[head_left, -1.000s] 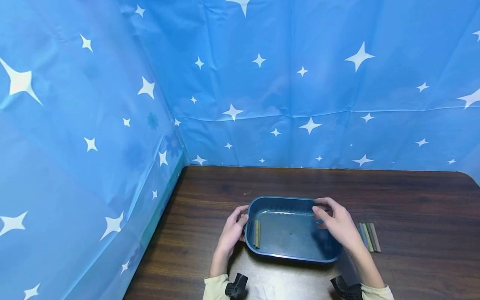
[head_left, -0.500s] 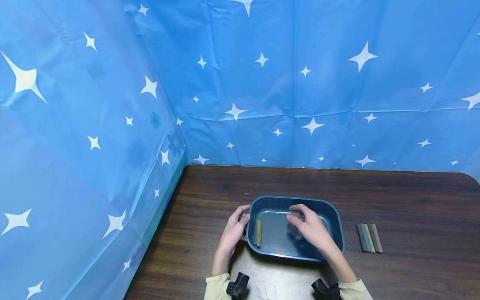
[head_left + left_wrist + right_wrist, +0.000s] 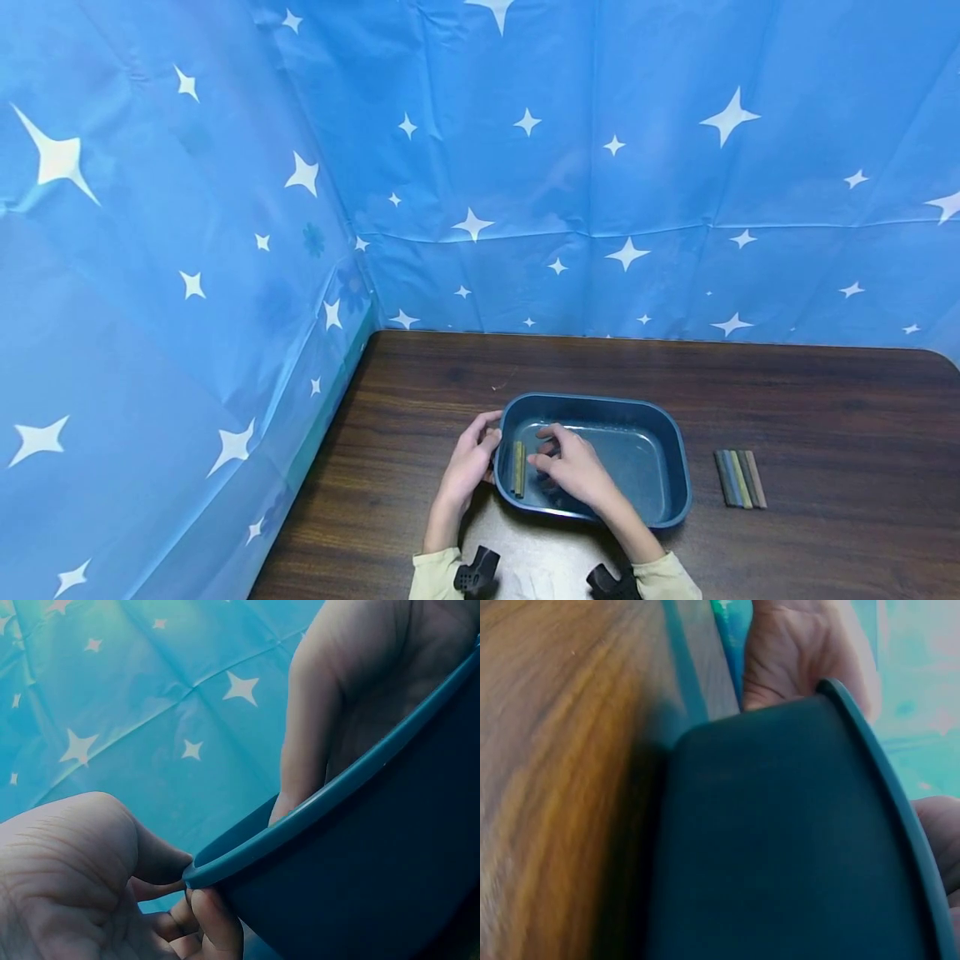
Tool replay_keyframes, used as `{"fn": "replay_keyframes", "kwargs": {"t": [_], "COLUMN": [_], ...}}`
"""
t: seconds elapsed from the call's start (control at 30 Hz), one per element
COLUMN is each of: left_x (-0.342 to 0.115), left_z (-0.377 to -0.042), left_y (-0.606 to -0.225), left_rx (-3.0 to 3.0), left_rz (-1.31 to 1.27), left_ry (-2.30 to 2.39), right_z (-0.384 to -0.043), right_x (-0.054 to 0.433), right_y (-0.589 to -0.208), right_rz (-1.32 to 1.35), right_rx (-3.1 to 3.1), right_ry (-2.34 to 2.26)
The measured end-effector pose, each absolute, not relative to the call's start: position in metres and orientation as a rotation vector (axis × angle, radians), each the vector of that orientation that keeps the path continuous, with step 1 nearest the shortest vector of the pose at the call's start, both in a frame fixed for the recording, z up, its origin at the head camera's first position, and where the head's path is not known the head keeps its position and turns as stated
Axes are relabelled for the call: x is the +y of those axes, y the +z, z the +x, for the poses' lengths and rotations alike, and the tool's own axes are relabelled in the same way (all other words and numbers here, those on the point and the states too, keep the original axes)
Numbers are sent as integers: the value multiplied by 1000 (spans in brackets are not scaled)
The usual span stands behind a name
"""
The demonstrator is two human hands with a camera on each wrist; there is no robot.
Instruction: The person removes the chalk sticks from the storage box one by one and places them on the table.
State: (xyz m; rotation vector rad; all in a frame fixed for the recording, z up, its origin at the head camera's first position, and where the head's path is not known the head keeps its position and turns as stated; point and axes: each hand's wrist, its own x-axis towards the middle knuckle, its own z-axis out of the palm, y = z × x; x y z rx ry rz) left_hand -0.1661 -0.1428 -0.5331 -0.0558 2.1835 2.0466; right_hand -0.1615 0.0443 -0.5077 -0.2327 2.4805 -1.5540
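Leftward my right grip (image 3: 576,471) has moved, near the sticks (image 3: 519,469), hold unclear; my left grip (image 3: 463,468) pinches the tub (image 3: 636,457).

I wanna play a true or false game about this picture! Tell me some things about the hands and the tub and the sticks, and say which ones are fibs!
1. The left hand holds the blue tub by its rim. True.
2. Every stick is inside the tub. False: a row of sticks lies on the table, to the right of the tub.
3. The right hand dips into the tub. True.
4. The tub is upside down. False: its open side faces up.
5. White stars cover the blue backdrop. True.
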Motion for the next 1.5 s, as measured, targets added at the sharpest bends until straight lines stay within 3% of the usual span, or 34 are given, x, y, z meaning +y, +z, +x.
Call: {"fn": "replay_keyframes", "kwargs": {"t": [1.0, 1.5], "left_x": [-145, -144], "left_z": [-166, -167], "left_y": [-533, -532], "left_rx": [2248, 2226], "left_rz": [-54, -54], "left_ry": [2024, 2018], "right_z": [-170, -171], "right_x": [11, 16], "right_y": [-523, -517], "right_rz": [-472, -425], "right_rx": [2621, 2684], "right_ry": [-1353, -1308]}}
